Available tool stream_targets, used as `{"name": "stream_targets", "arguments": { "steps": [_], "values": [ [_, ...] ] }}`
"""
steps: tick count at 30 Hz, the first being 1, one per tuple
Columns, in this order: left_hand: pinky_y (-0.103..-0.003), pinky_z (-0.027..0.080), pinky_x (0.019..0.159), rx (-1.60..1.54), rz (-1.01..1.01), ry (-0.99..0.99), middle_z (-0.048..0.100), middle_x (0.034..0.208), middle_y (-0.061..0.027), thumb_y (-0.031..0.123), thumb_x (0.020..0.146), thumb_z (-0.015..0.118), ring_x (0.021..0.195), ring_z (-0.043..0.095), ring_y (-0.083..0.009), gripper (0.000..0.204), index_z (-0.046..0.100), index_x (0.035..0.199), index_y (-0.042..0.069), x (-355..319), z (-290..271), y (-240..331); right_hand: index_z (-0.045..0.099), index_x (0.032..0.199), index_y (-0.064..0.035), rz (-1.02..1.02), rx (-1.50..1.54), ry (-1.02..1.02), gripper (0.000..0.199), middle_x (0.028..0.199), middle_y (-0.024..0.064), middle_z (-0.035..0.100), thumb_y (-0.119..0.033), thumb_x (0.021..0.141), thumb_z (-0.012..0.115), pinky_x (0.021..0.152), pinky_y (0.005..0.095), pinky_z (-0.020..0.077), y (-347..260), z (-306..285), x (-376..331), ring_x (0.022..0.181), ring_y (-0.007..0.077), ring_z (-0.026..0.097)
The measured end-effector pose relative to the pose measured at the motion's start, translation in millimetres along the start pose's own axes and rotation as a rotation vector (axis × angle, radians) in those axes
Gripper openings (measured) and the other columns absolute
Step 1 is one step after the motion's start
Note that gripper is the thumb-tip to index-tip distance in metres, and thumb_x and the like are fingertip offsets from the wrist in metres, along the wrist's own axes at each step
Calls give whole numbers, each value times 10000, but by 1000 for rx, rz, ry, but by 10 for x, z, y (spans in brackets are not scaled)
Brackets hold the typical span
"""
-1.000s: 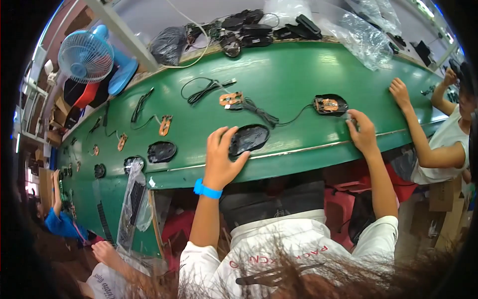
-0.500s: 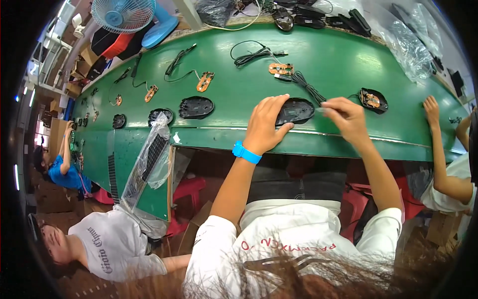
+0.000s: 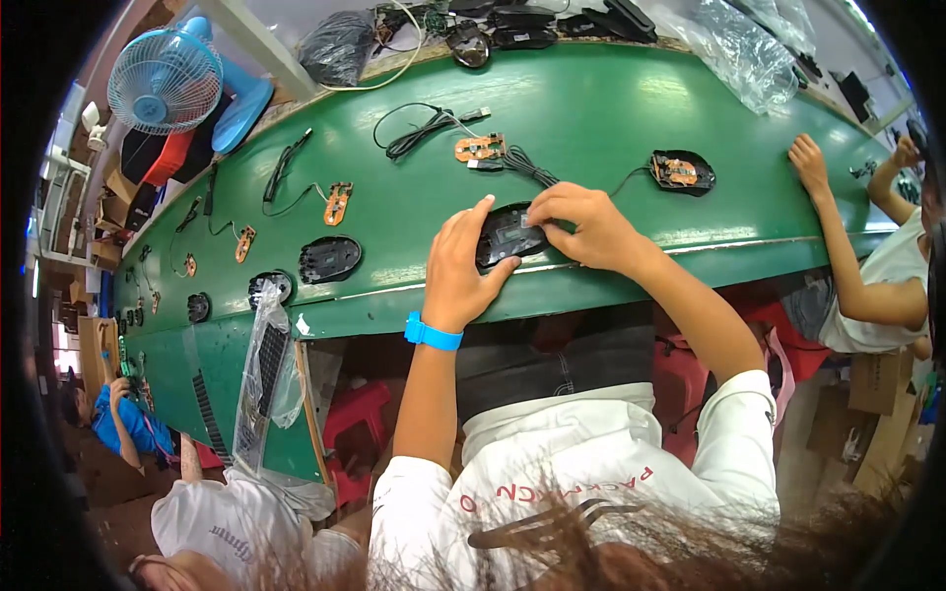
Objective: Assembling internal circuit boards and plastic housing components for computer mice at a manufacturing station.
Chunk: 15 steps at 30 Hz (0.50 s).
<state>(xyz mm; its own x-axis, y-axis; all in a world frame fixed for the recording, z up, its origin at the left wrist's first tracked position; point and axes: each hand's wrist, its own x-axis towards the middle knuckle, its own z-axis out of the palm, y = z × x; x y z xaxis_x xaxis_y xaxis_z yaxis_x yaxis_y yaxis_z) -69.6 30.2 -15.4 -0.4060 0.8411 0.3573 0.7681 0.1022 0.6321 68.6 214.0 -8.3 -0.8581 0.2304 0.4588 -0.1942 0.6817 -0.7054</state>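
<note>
A black computer-mouse shell [image 3: 507,234] lies on the near edge of the long green desk [image 3: 591,108], directly in front of the person. The left hand [image 3: 461,264] cups its left side, thumb along the near edge and fingers curled over the top, so this grip is closed on the shell. The right hand [image 3: 583,225] rests on the shell's right end, its fingertips pinched together on the top surface; the right grip presses on the shell, though whether it pinches a small part there is too small to tell. A blue wristband [image 3: 433,333] circles the left wrist.

Just beyond the hands a small orange circuit board [image 3: 480,149] lies on the desk with a black cable [image 3: 424,123] coiled near it. To the right, well apart from the shell, sits another black mouse base holding an orange board [image 3: 682,171]. To the left lie a further black mouse shell [image 3: 330,258] and, beyond it, a second orange board [image 3: 337,202].

At the desk's left front hangs a clear plastic bag [image 3: 264,374]. A blue fan [image 3: 166,81] stands at the far left corner. Another person's arm [image 3: 838,236] reaches onto the desk at the right.
</note>
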Motion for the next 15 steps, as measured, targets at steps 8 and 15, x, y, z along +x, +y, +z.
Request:
{"name": "stream_targets", "arguments": {
  "steps": [8,15],
  "values": [
    [-463,445,1038,-7,4,-1,627,1284,-166,162,730,873,1235,554,-372,826,494,1461,88,-36,12,-52,751,920,-32,-126,-194,-356,172,1048,74,714,9,779,661,883,398,544,35,41,161,988,275,631],
    [-460,442,1057,-4,-4,-52,594,1385,-149,190,783,838,1263,549,-378,705,545,1415,82,-49,-49,-20,749,896,-32,-233,-340,-285,180,1029,57,717,-5,751,646,847,388,551,-97,-10,189,946,261,631]
  ]
}}
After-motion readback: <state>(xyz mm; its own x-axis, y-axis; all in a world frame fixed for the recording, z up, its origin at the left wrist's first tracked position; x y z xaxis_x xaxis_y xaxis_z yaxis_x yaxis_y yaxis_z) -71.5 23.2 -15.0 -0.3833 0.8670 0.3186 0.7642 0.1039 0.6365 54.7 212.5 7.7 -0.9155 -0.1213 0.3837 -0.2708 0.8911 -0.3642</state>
